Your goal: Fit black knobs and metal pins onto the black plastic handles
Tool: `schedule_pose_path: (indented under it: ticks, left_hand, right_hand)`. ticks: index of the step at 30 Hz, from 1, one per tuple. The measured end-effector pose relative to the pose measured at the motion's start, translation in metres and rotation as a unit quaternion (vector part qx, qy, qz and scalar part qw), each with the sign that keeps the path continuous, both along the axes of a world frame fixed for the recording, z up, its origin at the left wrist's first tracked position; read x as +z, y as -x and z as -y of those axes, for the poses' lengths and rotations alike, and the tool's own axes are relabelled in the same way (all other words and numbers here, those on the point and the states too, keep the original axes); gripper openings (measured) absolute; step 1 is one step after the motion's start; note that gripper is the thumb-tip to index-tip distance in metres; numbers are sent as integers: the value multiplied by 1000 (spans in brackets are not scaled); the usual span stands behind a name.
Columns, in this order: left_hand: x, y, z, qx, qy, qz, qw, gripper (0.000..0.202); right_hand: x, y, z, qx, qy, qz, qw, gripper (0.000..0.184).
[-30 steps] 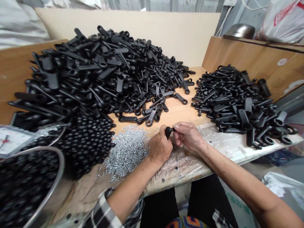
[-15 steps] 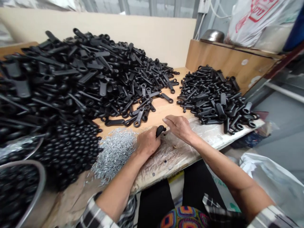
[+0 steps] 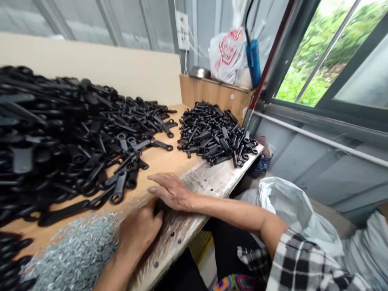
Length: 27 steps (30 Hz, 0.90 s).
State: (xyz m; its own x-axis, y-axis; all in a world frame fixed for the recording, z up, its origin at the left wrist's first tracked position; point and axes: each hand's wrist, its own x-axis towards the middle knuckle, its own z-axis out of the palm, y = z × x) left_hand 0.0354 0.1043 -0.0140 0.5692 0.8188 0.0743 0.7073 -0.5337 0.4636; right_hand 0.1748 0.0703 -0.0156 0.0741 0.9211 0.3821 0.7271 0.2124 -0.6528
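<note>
My left hand (image 3: 141, 226) is closed round a black plastic crank handle (image 3: 158, 206), most of it hidden by the fingers, at the table's front edge. Right above it my right hand (image 3: 172, 192) has its fingers stretched out, the thumb apart, with nothing visible in it; whether it touches the crank handle I cannot tell. A heap of small silver pins (image 3: 75, 254) lies beside my left wrist. Loose black crank handles with ringed ends (image 3: 119, 188) lie beyond my hands, at the edge of a large pile (image 3: 75, 129).
A smaller pile of black crank handles (image 3: 216, 135) stands at the right end of the table. Black round knobs (image 3: 12, 254) show at the lower left. A wooden box (image 3: 212, 89) bears a metal bowl (image 3: 200, 72). A white plastic bag (image 3: 291, 206) stands below on the right.
The view has swung to the right, bringing a window in. My right hand has come over my left, its fingers now stretched out. Less of the crank handle shows.
</note>
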Motion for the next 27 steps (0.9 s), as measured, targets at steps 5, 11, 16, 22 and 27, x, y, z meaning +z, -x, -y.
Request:
schedule_pose_path:
  ticks: [5, 11, 16, 22, 27]
  left_hand:
    - [2, 2, -3, 133, 183, 345, 911, 47]
    - [-13, -4, 12, -18, 229, 313, 921, 57]
    - [-15, -3, 9, -86, 156, 276, 944, 62]
    - [-9, -5, 9, -37, 113, 274, 954, 52]
    - [-6, -9, 13, -29, 109, 238, 965, 48]
  right_hand:
    - [10, 8, 42, 33, 56, -80, 995, 43]
    - [0, 3, 64, 88, 112, -146, 979, 34]
    - [26, -68, 91, -38, 91, 119, 988, 21]
    - [64, -155, 107, -157, 292, 368, 869, 22]
    - [65, -185, 86, -205, 331, 407, 826, 24]
